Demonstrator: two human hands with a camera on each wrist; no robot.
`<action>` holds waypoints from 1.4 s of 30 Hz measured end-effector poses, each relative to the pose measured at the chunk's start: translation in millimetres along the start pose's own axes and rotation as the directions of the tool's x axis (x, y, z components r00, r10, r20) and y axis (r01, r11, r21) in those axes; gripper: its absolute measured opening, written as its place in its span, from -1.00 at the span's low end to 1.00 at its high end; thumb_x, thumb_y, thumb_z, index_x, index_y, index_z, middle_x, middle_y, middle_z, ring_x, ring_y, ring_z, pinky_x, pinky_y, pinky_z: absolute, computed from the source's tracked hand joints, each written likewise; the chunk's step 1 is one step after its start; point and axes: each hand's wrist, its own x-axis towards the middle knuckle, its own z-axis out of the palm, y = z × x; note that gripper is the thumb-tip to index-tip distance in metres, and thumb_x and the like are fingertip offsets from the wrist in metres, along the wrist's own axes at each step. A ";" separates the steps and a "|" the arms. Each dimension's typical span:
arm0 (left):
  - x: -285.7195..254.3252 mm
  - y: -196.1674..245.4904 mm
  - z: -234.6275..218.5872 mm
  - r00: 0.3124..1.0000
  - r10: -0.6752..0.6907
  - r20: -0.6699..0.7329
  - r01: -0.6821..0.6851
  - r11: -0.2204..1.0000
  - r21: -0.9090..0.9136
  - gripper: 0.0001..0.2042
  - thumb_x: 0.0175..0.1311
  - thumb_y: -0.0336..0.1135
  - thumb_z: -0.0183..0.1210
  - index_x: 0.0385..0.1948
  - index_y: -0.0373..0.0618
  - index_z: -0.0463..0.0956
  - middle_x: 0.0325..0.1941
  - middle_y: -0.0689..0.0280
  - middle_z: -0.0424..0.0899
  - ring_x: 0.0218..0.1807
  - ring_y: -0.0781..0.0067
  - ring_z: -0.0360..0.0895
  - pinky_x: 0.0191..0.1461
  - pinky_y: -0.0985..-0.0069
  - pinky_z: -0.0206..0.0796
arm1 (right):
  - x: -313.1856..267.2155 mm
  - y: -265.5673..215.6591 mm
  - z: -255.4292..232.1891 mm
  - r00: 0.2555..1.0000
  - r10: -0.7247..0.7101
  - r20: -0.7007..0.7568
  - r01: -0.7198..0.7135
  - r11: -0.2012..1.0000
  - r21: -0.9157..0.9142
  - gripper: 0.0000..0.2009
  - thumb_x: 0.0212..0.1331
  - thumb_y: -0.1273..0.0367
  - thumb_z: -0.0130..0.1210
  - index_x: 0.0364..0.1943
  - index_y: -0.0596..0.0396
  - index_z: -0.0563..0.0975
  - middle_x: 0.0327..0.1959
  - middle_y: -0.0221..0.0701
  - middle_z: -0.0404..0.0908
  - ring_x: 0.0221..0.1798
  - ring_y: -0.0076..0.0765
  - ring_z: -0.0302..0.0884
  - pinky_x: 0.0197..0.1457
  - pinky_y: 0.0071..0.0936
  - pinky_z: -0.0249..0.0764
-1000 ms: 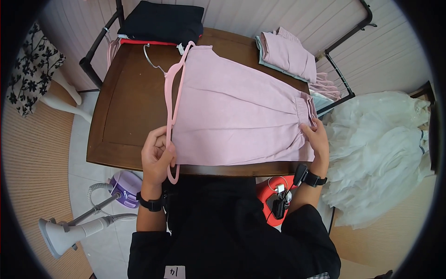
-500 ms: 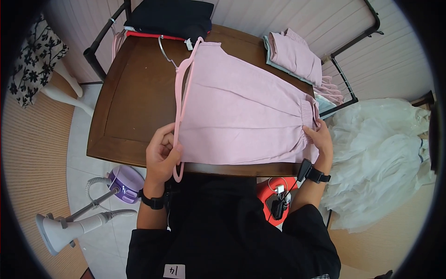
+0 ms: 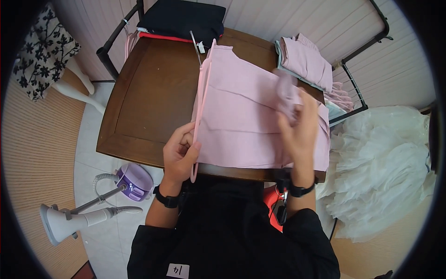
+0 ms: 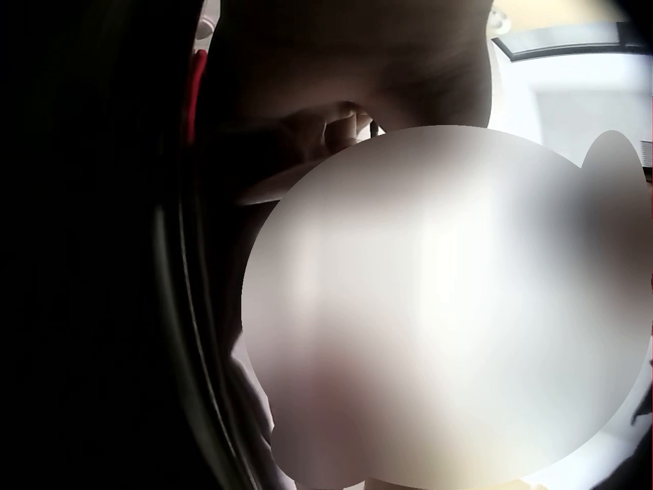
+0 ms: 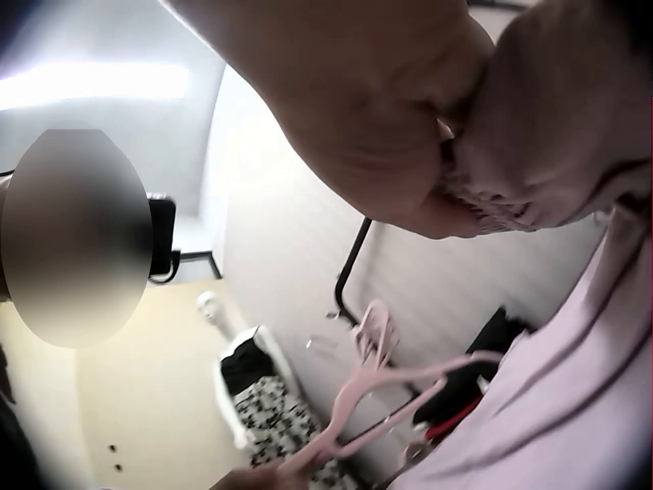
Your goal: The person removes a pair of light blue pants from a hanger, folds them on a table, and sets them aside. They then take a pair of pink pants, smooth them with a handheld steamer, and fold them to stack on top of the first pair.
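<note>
Handwritten no. on shirt label.
"14", dark ink, upside down in head view; wht. label [image 3: 178, 271] on blk. shirt [image 3: 232, 232], L side.

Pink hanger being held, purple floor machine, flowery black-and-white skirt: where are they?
Held pink hanger [image 3: 200, 87]: head view, long side.
Purple floor machine [image 3: 133, 178]: head view, body.
Flowery black-and-white skirt [image 3: 44, 59]: head view, middle.

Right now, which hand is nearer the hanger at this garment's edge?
Left. Your left hand grips the hanger; your right hand holds gathered pink fabric, away from the hanger.
</note>
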 end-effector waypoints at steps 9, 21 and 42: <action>-5.2 -5.1 29.3 1.000 -0.022 -0.003 0.022 0.996 0.086 -0.55 0.29 -0.59 0.08 0.23 -0.38 0.30 -0.52 0.49 0.34 -0.52 0.79 0.21 -0.46 0.73 0.03 | -4.5 -42.3 80.6 0.989 -0.129 0.074 0.104 0.955 0.277 -0.70 -0.09 0.62 0.22 -0.17 0.29 0.53 -0.12 -0.13 0.47 -0.12 -0.02 0.49 -0.06 -0.26 0.47; -4.8 -11.2 36.9 0.998 -0.030 -0.060 0.030 1.000 0.000 -0.59 0.42 -0.40 -0.04 0.22 -0.45 0.22 -0.63 0.32 0.42 -0.69 0.66 0.23 -0.58 0.69 0.13 | -13.5 -30.2 87.6 0.948 -0.125 0.292 -0.081 0.794 0.603 -0.48 -0.10 0.66 0.18 0.08 0.16 0.47 0.02 -0.13 0.39 0.07 0.03 0.44 0.14 -0.29 0.42; -6.1 -22.0 51.7 0.997 -0.063 0.042 0.050 0.965 0.256 -0.59 0.36 -0.51 0.06 0.23 -0.37 0.27 -0.55 0.41 0.48 -0.56 0.75 0.31 -0.50 0.72 0.14 | -23.9 -17.0 99.0 0.922 -0.009 0.387 -0.260 0.726 0.637 -0.64 -0.11 0.55 0.23 -0.15 0.21 0.45 -0.10 -0.16 0.51 -0.01 0.00 0.48 0.03 -0.32 0.45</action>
